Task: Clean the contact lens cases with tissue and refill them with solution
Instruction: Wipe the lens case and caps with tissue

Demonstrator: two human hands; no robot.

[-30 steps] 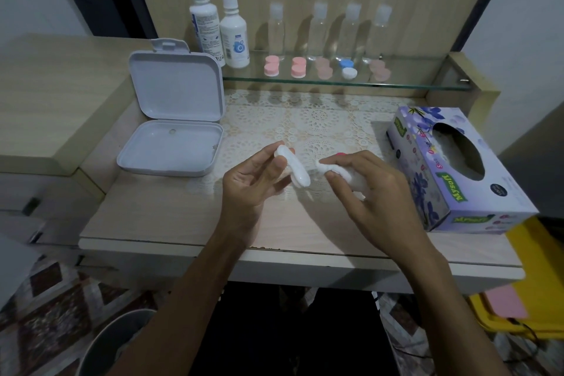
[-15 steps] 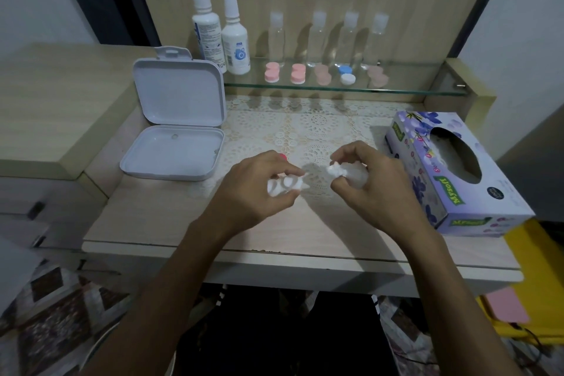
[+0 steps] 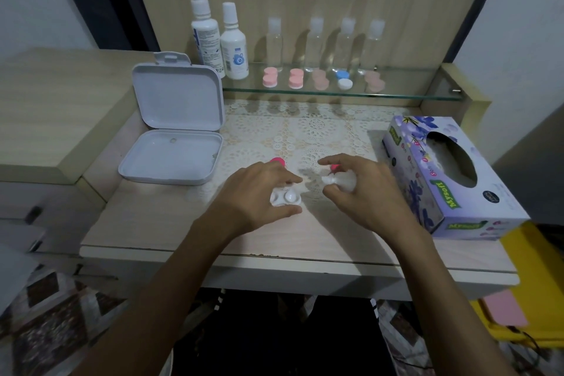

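Observation:
A white contact lens case [image 3: 286,197] with two open cups lies on the table. My left hand [image 3: 258,195] holds it between thumb and fingers. My right hand [image 3: 361,192] grips a crumpled white tissue [image 3: 333,181], whose twisted tip points left, just apart from the case. Two pink caps [image 3: 278,161] [image 3: 335,167] lie on the lace mat behind my hands, partly hidden by my fingers. Two white solution bottles [image 3: 233,44] stand at the back left of the glass shelf.
An open white box [image 3: 171,143] lies at the left. A purple tissue box [image 3: 448,174] stands at the right. On the glass shelf [image 3: 335,94] sit several closed lens cases [image 3: 295,78] and several clear small bottles [image 3: 314,43]. The table's front edge [image 3: 274,256] runs below my wrists.
My left hand has lowered the lens case from an upright tilt to flat on the table. My right hand keeps the tissue and has drawn slightly nearer the case.

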